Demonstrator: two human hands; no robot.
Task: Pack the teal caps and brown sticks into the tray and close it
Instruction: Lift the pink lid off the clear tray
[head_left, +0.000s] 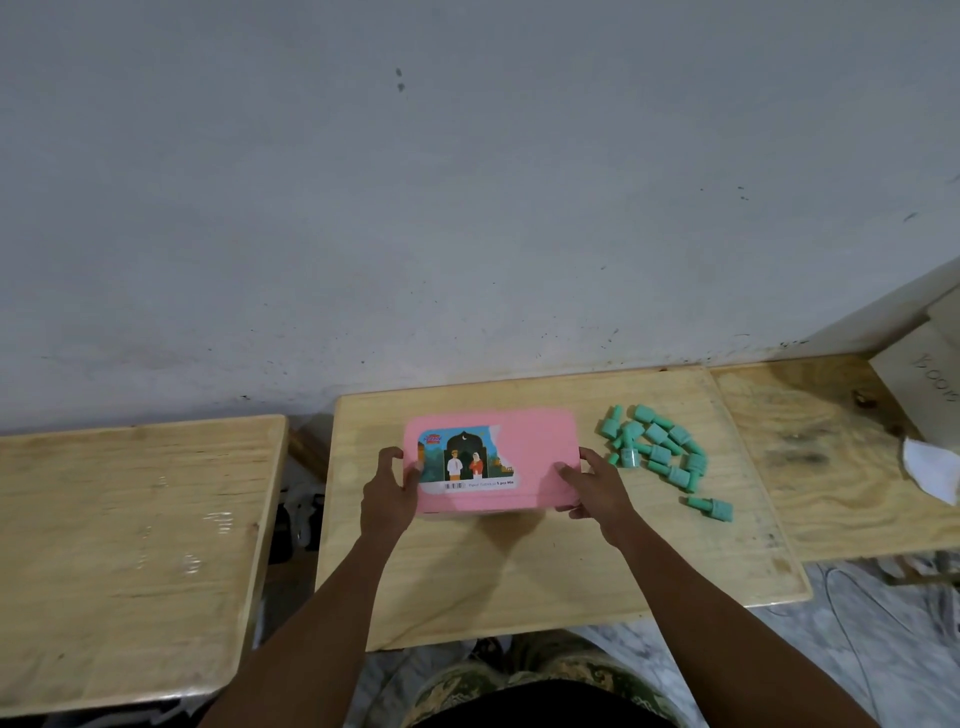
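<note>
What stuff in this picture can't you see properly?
Head view, the only one:
Inside of the pink box: covered by its lid.
Brown sticks: none in sight; maybe inside, cannot tell.
White carton: cut off by the right edge.
Label small print: too small to read.

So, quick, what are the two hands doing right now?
Left hand: holding the left edge of the closed pink tray.
Right hand: holding the tray's right edge.

Grey scuffed wall (467, 208) behind. Three pale wood counters side by side: left counter (130, 545), middle counter (519, 582), right counter (831, 467). Marbled floor (779, 670) below, thin cable (854, 644) on it.
</note>
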